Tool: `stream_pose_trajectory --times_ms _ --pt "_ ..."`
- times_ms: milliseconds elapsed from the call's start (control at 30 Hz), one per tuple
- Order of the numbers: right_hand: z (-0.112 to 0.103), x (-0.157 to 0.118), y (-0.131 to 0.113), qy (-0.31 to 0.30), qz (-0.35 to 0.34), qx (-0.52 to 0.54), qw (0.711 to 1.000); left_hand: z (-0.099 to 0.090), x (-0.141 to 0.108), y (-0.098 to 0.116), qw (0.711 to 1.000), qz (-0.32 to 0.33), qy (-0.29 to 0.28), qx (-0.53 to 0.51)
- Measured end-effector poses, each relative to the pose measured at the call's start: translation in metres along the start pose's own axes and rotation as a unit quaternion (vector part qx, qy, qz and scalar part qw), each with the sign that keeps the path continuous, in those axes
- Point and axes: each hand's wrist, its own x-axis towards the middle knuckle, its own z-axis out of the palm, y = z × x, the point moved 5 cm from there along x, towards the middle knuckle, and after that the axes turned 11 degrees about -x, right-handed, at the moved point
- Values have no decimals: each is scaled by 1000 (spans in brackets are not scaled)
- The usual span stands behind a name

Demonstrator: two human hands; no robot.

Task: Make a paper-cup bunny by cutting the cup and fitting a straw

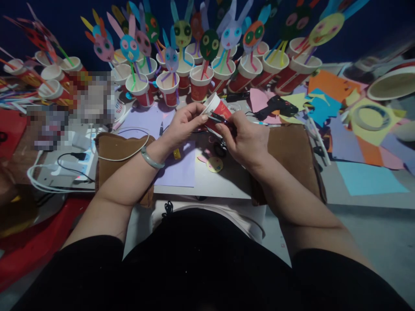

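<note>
My left hand [185, 123] pinches the rim of a red and white paper cup [223, 108], which is tilted over the table. My right hand [248, 136] is closed around a dark slim tool [218, 116] whose tip lies against the cup near my left fingertips; its exact kind is hard to make out. Beneath my hands lies a small yellow paper face [214, 164] with pink pieces beside it. Black loops [220, 149], like scissor handles, show just below my right hand. A lilac sheet [177, 168] is under my left wrist.
Several paper cups [167, 88] with rabbit faces on straws stand along the back. A black glue gun [277, 106] and coloured paper scraps [324, 108] lie to the right. Brown pads [288, 151] flank my arms. A power strip [84, 162] with cables is at left.
</note>
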Motion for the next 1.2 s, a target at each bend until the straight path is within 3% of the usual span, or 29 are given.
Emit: stream_pose_trajectory --times_ms 367,1200 --pt "5 -1 -3 -8 -29 -158 987 8 -4 3 992 -52 43 -108" --pt "3 -3 -8 -15 -16 -215 976 11 -5 3 990 -64 27 -126"
